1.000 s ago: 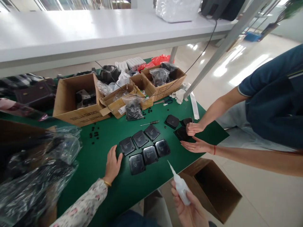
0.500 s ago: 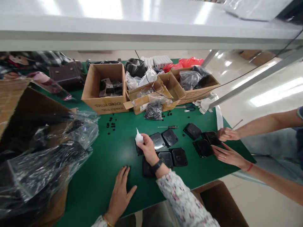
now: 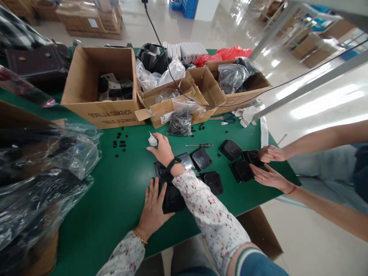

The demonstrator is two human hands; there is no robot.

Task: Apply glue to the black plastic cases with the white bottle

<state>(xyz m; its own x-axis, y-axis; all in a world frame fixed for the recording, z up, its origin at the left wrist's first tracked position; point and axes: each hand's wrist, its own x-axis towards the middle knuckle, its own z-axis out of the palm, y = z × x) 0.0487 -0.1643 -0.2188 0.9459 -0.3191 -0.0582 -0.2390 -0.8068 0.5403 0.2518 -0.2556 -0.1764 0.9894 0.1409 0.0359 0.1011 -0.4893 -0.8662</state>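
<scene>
White bottle (image 3: 152, 140) carried past black covers (image 3: 202, 158), so away from them, inside half-curled right hand (image 3: 163, 148), grip unclear; left hand (image 3: 153, 211) spread, empty, brought beside nearest cover (image 3: 174, 199)

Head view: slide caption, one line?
Right hand holding a white bottle, left hand spread beside black square parts on a green tabletop.

The right hand (image 3: 163, 150), extended over the green worktop (image 3: 120, 203), grips a small white bottle (image 3: 152, 140); the left hand (image 3: 153, 212) lies palm down, fingers spread, just beside black square covers (image 3: 174, 198); a screwdriver (image 3: 205, 145) lies behind them; small black pieces (image 3: 122, 145) are scattered left of the bottle; open cardboard boxes (image 3: 115, 115) stand farther back; at the right, a co-worker's hands (image 3: 266, 177) touch other black covers (image 3: 242, 171).
</scene>
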